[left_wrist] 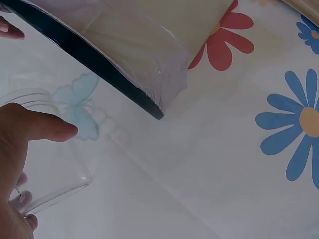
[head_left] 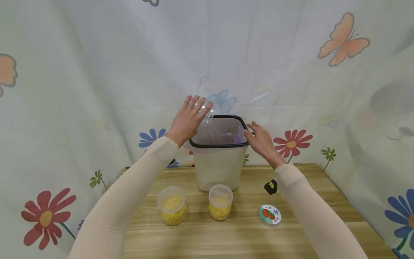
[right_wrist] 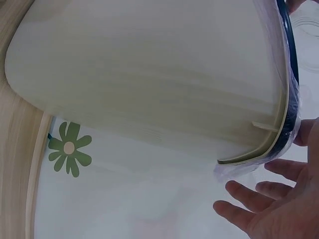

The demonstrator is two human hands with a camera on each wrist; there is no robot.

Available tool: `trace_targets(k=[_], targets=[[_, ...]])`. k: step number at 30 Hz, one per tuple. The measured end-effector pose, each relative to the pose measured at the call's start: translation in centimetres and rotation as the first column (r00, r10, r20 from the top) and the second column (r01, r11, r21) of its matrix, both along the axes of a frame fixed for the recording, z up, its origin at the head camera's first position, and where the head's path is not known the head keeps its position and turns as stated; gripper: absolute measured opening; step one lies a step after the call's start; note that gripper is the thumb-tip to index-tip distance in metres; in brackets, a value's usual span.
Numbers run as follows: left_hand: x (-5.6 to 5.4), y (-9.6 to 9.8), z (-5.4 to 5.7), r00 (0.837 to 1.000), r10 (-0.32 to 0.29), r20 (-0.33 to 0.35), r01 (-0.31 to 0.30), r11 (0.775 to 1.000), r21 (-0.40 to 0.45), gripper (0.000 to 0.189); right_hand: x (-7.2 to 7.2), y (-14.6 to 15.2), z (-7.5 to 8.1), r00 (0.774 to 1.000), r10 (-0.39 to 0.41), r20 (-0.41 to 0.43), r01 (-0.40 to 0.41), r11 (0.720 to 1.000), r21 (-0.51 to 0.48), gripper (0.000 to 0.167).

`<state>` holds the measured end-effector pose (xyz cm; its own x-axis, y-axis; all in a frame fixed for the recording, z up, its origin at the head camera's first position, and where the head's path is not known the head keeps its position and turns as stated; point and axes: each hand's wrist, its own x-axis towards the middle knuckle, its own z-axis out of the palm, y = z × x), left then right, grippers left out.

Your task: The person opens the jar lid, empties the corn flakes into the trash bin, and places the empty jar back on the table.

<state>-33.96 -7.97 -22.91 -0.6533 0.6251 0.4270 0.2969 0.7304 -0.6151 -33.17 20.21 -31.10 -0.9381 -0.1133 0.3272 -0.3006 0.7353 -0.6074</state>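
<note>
My left hand (head_left: 189, 120) is raised over the left side of a cream trash bin (head_left: 220, 167) and holds a clear plastic jar (left_wrist: 60, 164). The jar is tilted at the bin's mouth, and no contents show in it. In the left wrist view the thumb lies along one side of the jar and the fingers curl round the other. A thin purplish bag lines the bin, under a black rim ring (head_left: 217, 146). At the bin's right corner my right hand (head_left: 260, 140) touches the rim, its fingers spread and loosely straight in the right wrist view.
Two clear tubs, one on the left (head_left: 172, 207) and one in the middle (head_left: 220, 203), stand before the bin, partly filled with yellow bits. A round printed lid (head_left: 270, 214) and a black tape measure (head_left: 271, 186) lie to the right on the wooden table (head_left: 239, 241). Patterned cloth hangs behind.
</note>
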Motion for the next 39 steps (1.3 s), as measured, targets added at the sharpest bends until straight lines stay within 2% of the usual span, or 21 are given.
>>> trace_targets(k=[7,14,21,27,35,39], targets=[[0.1,0.0,-0.3,0.999,-0.011,0.044,0.005,0.99,0.138,0.089,0.5,0.3,0.2,0.999,0.031,-0.021,-0.03,0.999,0.029,0.063],[0.3,0.1,-0.5,0.997,-0.048,0.067,0.028,0.959,0.282,0.079,1.2,0.6,0.3,0.998,0.02,-0.056,-0.017,0.998,0.058,0.07],[0.7,0.4,-0.9,0.991,-0.116,0.068,0.078,0.908,0.413,0.081,2.2,0.8,1.0,0.994,0.013,-0.106,-0.007,0.998,0.059,0.072],[1.4,0.4,-1.2,0.988,-0.148,0.042,0.111,0.872,0.476,0.084,3.6,0.6,1.5,0.987,0.035,-0.159,-0.027,0.998,0.054,0.072],[2.7,0.2,-1.7,0.985,-0.171,-0.007,0.146,0.821,0.552,0.092,6.4,0.3,2.0,0.968,0.063,-0.244,-0.051,0.997,0.053,0.074],[3.5,0.1,-2.3,0.979,-0.203,-0.034,0.183,0.782,0.595,0.093,7.8,0.3,2.0,0.957,0.077,-0.28,-0.064,0.996,0.055,0.074]])
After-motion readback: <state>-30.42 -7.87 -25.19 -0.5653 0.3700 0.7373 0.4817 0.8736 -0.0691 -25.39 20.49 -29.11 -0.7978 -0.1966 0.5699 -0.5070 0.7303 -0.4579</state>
